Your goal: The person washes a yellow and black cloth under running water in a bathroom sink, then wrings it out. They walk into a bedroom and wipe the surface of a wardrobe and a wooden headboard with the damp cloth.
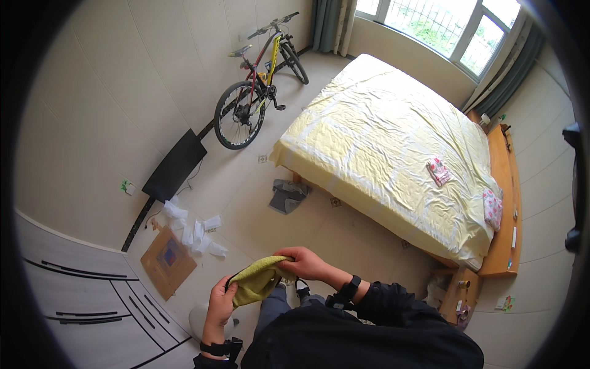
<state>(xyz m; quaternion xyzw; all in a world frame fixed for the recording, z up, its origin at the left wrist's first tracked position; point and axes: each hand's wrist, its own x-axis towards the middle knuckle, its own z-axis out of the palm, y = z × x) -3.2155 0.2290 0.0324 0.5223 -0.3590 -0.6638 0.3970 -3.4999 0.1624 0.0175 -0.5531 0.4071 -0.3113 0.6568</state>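
Observation:
A yellow-green cloth (256,280) with a dark edge hangs between my two hands in front of my body. My left hand (222,299) pinches its left end, thumb on top. The upper right end is gripped by my right hand (302,264), with the fingers partly hidden behind the fabric. The cloth sags in a fold between the two grips, above the tiled floor and my legs.
Ahead stands a bed (382,138) with a yellow sheet. A bicycle (258,83) leans near the left wall. On the floor lie a grey cloth (289,196), white paper scraps (198,235) and flattened cardboard (168,263). A black panel (175,166) rests against the wall; drawers (87,295) stand left.

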